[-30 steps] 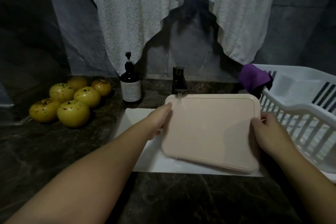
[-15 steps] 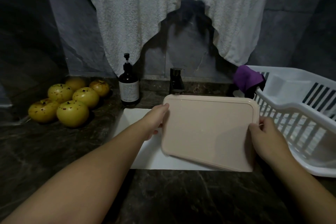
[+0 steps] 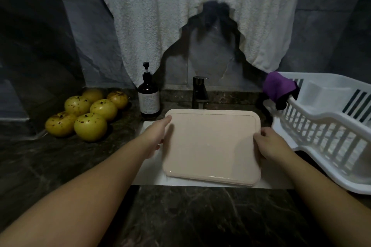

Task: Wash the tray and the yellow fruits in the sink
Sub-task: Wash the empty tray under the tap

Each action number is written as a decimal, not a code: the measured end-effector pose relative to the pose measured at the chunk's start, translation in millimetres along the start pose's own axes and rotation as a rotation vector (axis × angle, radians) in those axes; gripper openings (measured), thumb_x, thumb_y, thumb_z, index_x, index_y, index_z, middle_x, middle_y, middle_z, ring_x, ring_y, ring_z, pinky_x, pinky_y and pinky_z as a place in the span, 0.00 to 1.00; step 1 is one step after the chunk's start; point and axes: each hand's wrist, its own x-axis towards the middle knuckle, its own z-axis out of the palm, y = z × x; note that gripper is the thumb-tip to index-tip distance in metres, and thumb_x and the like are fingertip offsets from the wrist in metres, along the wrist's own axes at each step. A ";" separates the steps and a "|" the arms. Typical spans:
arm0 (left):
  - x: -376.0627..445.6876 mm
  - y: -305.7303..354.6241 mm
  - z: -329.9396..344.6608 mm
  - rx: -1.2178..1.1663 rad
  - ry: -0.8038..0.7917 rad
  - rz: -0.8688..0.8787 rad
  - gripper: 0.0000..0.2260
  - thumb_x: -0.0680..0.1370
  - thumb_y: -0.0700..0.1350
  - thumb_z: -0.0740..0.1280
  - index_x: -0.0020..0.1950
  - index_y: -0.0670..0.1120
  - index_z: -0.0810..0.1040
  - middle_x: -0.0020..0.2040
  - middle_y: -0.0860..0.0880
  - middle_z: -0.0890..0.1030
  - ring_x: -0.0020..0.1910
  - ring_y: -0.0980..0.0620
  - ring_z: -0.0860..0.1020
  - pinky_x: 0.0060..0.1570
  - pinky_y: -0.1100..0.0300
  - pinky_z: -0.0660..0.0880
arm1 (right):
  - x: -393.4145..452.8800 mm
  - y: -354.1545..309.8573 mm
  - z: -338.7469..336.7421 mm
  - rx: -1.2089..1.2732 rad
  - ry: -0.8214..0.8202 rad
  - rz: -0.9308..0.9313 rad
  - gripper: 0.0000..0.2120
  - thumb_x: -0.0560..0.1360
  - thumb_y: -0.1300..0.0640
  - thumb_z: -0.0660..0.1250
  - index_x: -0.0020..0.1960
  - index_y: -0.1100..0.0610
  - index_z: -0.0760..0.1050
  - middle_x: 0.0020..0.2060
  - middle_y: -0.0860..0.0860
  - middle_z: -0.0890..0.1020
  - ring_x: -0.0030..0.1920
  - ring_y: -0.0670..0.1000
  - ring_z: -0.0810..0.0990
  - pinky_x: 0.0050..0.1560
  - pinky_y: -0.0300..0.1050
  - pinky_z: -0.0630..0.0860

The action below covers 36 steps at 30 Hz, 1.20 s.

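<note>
A pale pink rectangular tray (image 3: 210,146) is held over the white sink (image 3: 148,174), wet and shiny along its near rim. My left hand (image 3: 158,136) grips its left edge, with the fingers hidden under it. My right hand (image 3: 269,144) grips its right edge, thumb on top. The black tap (image 3: 199,93) stands just behind the tray's far edge. Several yellow fruits (image 3: 88,114) with dark spots lie in a pile on the dark counter to the left.
A dark pump bottle (image 3: 149,96) stands between the fruits and the tap. A white dish rack (image 3: 329,126) sits at the right with a purple cloth (image 3: 280,86) over its corner. A white towel (image 3: 196,16) hangs on the wall behind.
The tray has levelled out from its tilt and now sits squarer over the sink, a little nearer me. Both hands keep their hold on its edges.
</note>
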 end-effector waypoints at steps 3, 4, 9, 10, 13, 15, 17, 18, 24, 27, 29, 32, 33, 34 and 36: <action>0.0 -3.2 -11.9 -0.029 0.019 0.009 0.37 0.77 0.70 0.65 0.81 0.53 0.64 0.77 0.43 0.70 0.73 0.40 0.71 0.74 0.42 0.66 | 9.1 -8.3 12.3 0.009 -0.045 0.002 0.18 0.82 0.50 0.57 0.69 0.56 0.70 0.54 0.57 0.81 0.51 0.57 0.80 0.51 0.51 0.76; -0.3 -4.3 -16.1 -0.037 0.031 0.014 0.37 0.77 0.70 0.65 0.81 0.54 0.64 0.77 0.44 0.70 0.72 0.40 0.71 0.73 0.42 0.66 | 11.6 -11.0 16.6 0.016 -0.058 0.000 0.18 0.82 0.51 0.57 0.70 0.56 0.70 0.55 0.57 0.81 0.51 0.58 0.80 0.52 0.51 0.76; -3.9 -11.7 -34.2 -0.035 0.066 0.092 0.40 0.68 0.72 0.66 0.78 0.57 0.68 0.73 0.47 0.74 0.69 0.41 0.74 0.72 0.39 0.69 | 22.8 -21.7 36.5 0.043 -0.090 -0.028 0.18 0.83 0.52 0.57 0.69 0.56 0.74 0.58 0.58 0.81 0.52 0.58 0.80 0.54 0.51 0.78; -4.9 -13.8 -37.2 -0.037 0.087 0.118 0.42 0.67 0.72 0.66 0.78 0.57 0.68 0.73 0.48 0.74 0.69 0.43 0.74 0.71 0.39 0.69 | 24.0 -24.4 40.3 0.050 -0.093 -0.042 0.17 0.84 0.52 0.56 0.68 0.56 0.75 0.57 0.58 0.82 0.50 0.57 0.80 0.52 0.50 0.77; -9.0 -19.5 -42.3 -0.029 0.130 0.170 0.43 0.66 0.71 0.67 0.78 0.56 0.66 0.73 0.51 0.74 0.69 0.46 0.73 0.71 0.41 0.70 | 27.9 -32.2 50.4 0.067 -0.095 -0.071 0.18 0.84 0.54 0.55 0.67 0.58 0.77 0.57 0.58 0.82 0.53 0.58 0.81 0.55 0.50 0.77; -12.6 -21.3 -42.4 -0.006 0.136 0.191 0.43 0.67 0.71 0.68 0.79 0.56 0.65 0.72 0.52 0.74 0.68 0.47 0.74 0.71 0.43 0.70 | 32.0 -35.2 55.2 0.071 -0.101 -0.067 0.19 0.84 0.55 0.54 0.69 0.58 0.76 0.63 0.59 0.81 0.59 0.60 0.79 0.61 0.52 0.75; -14.8 -21.9 -41.3 0.031 0.163 0.204 0.45 0.66 0.72 0.67 0.80 0.55 0.63 0.72 0.53 0.73 0.68 0.47 0.74 0.71 0.44 0.71 | 36.3 -36.4 59.0 0.077 -0.114 -0.059 0.19 0.85 0.55 0.54 0.70 0.59 0.76 0.64 0.60 0.80 0.60 0.61 0.79 0.64 0.55 0.75; -15.2 -22.1 -40.5 0.044 0.177 0.201 0.45 0.67 0.72 0.67 0.80 0.55 0.62 0.71 0.53 0.73 0.68 0.47 0.74 0.71 0.44 0.71 | 38.1 -36.5 60.4 0.079 -0.117 -0.055 0.19 0.85 0.55 0.54 0.70 0.58 0.76 0.65 0.60 0.80 0.60 0.61 0.79 0.64 0.55 0.75; -13.6 -22.8 -35.6 0.150 0.267 0.164 0.35 0.80 0.56 0.69 0.81 0.50 0.56 0.65 0.48 0.73 0.59 0.45 0.75 0.60 0.49 0.75 | 44.0 -38.3 68.3 0.086 -0.155 -0.065 0.19 0.85 0.55 0.53 0.69 0.57 0.76 0.61 0.59 0.81 0.55 0.59 0.79 0.59 0.51 0.76; -17.7 -20.5 -32.0 0.214 0.318 0.165 0.36 0.79 0.49 0.70 0.80 0.46 0.54 0.63 0.46 0.73 0.56 0.44 0.76 0.53 0.52 0.74 | 42.6 -42.3 71.5 0.097 -0.182 -0.064 0.20 0.84 0.55 0.53 0.70 0.56 0.75 0.60 0.59 0.82 0.55 0.60 0.80 0.59 0.54 0.78; -20.1 -19.3 -31.6 0.221 0.345 0.166 0.36 0.78 0.48 0.71 0.80 0.45 0.54 0.65 0.44 0.73 0.56 0.45 0.75 0.50 0.53 0.73 | 40.7 -45.6 72.5 0.093 -0.192 -0.059 0.20 0.84 0.55 0.53 0.71 0.56 0.74 0.62 0.59 0.81 0.57 0.60 0.80 0.62 0.56 0.78; -23.2 -17.7 -34.0 0.224 0.369 0.157 0.36 0.79 0.49 0.71 0.80 0.45 0.54 0.69 0.42 0.72 0.57 0.44 0.75 0.49 0.52 0.73 | 37.7 -49.3 75.3 0.100 -0.220 -0.032 0.19 0.85 0.54 0.53 0.71 0.56 0.72 0.62 0.58 0.80 0.57 0.59 0.80 0.62 0.58 0.78; -24.3 -17.3 -34.6 0.223 0.373 0.160 0.36 0.79 0.48 0.70 0.80 0.45 0.53 0.70 0.41 0.71 0.58 0.43 0.75 0.51 0.51 0.73 | 36.2 -50.0 75.9 0.093 -0.228 -0.031 0.19 0.85 0.53 0.53 0.71 0.56 0.72 0.61 0.58 0.80 0.56 0.58 0.80 0.61 0.58 0.79; -25.6 -17.1 -35.1 0.219 0.376 0.165 0.36 0.79 0.48 0.70 0.80 0.45 0.53 0.71 0.41 0.71 0.59 0.43 0.74 0.52 0.51 0.73 | 35.2 -50.3 76.1 0.085 -0.231 -0.037 0.19 0.85 0.53 0.53 0.71 0.56 0.72 0.61 0.58 0.80 0.56 0.58 0.80 0.61 0.57 0.79; -28.5 -17.0 -34.2 0.220 0.378 0.171 0.36 0.79 0.48 0.70 0.80 0.45 0.53 0.71 0.41 0.70 0.60 0.43 0.74 0.53 0.50 0.73 | 33.7 -51.0 75.4 0.073 -0.230 -0.049 0.19 0.85 0.52 0.53 0.71 0.56 0.72 0.60 0.58 0.80 0.55 0.58 0.80 0.61 0.57 0.79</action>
